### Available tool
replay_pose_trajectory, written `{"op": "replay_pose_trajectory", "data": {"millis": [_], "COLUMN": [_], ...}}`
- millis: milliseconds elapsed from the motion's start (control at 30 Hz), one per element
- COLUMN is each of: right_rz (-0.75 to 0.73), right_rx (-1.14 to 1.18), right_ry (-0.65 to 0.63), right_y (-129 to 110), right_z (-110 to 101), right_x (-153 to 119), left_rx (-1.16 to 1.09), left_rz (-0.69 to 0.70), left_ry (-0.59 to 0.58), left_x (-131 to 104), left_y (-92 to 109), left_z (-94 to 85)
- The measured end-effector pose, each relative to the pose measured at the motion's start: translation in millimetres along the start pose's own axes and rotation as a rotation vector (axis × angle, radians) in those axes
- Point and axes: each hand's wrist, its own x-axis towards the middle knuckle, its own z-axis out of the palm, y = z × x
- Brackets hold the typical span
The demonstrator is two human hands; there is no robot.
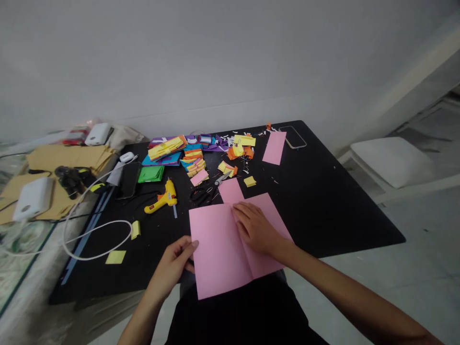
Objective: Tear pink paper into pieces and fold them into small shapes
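Observation:
A sheet of pink paper (219,249), creased down its middle, lies opened out at the table's front edge. My left hand (178,258) pinches the sheet's left edge, thumb on top and fingers beneath. Over the right half rests my right hand (256,227), its fingers stretched out flat near the top of the crease. A smaller pink piece (230,190) sticks out just beyond the sheet. Black-handled scissors (208,189) lie behind it, blades towards the right.
A yellow glue gun (163,197), green folded paper (151,173) and a dark phone (128,179) lie on the left of the black table (334,206). Colourful paper bundles (167,147) and scraps sit at the back. A white cable (97,230) loops on the left; another phone (293,137) lies back right.

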Motion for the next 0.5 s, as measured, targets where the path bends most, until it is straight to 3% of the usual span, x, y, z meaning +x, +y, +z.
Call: {"op": "replay_pose_trajectory", "data": {"millis": [233,500], "right_rz": [0.003,-0.024], "right_rx": [0.039,-0.035], "right_ry": [-0.030,0.019], "right_y": [6.6,14.5], "right_z": [-11.9,-6.6], "right_x": [-0.6,1.7], "left_rx": [-0.001,0.210], "left_rz": [0.041,0.053], "left_ry": [0.133,0.138], "left_x": [18.1,28.4], "left_y": [5.4,-5.6], "left_z": [-0.5,-0.6]}}
